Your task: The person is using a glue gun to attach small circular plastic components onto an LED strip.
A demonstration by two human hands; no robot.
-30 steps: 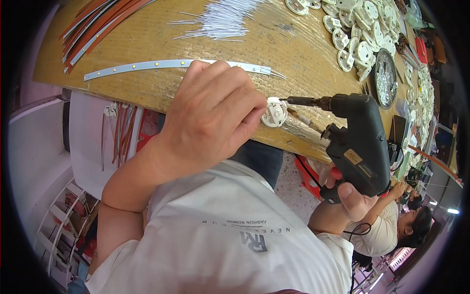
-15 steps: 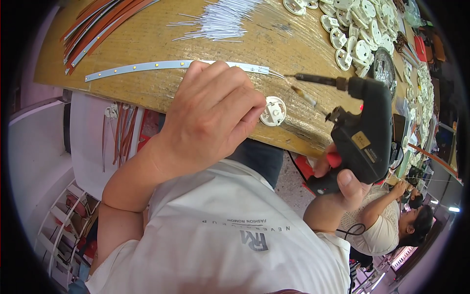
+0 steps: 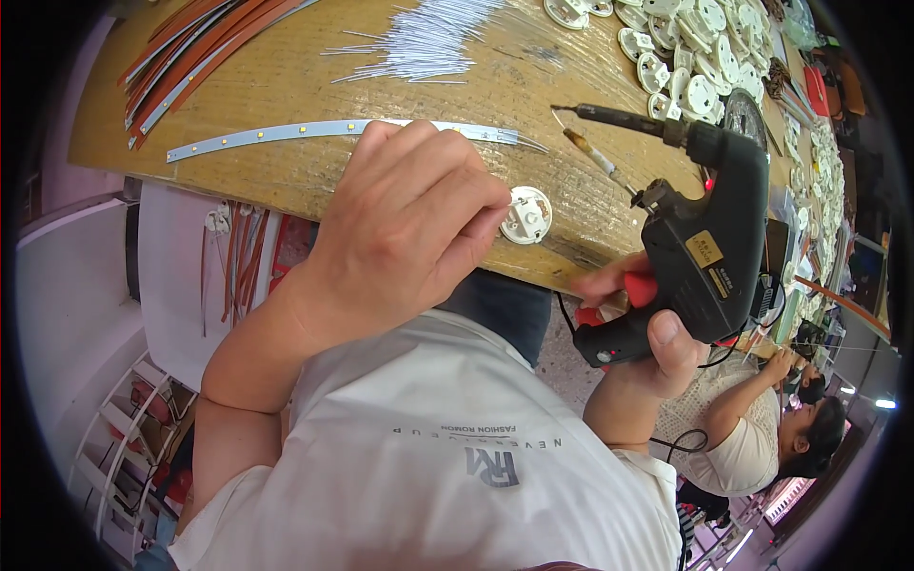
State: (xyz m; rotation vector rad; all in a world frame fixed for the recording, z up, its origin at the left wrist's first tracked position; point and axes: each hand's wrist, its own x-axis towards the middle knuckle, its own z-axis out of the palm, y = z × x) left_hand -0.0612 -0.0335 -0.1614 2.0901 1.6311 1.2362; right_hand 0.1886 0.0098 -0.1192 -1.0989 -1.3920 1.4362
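Head view, from the left: orange strips (image 3: pixel 190 52) lie at the table's (image 3: pixel 286 95) far corner, and a long LED strip (image 3: pixel 286 133) lies near the front edge. The left hand (image 3: pixel 409 224) pinches a round white lamp base (image 3: pixel 526 215) right at that edge. The right hand (image 3: pixel 657 347) is closed around a black soldering gun (image 3: pixel 700 238), now lifted clear of the base, which it touched a second ago.
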